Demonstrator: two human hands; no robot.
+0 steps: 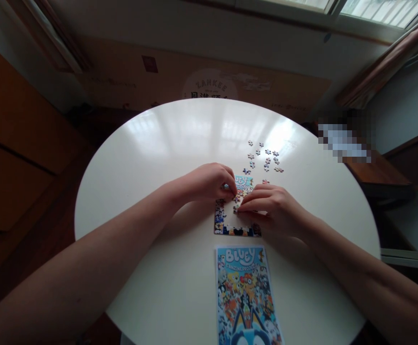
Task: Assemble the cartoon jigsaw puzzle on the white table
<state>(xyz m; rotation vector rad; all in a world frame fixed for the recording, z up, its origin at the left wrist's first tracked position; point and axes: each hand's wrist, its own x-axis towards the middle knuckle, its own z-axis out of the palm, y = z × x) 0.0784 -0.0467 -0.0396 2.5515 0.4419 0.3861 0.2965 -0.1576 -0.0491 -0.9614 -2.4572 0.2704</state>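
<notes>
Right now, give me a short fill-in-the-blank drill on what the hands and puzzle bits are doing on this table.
1. Both the left hand and the right hand rest on the partly built ____.
2. The loose pieces lie on the white table, on the ____ side of the hands.
3. The printed reference picture, lying nearer the person, shows the title word ____.

Missing words: puzzle; far; Bluey
</notes>
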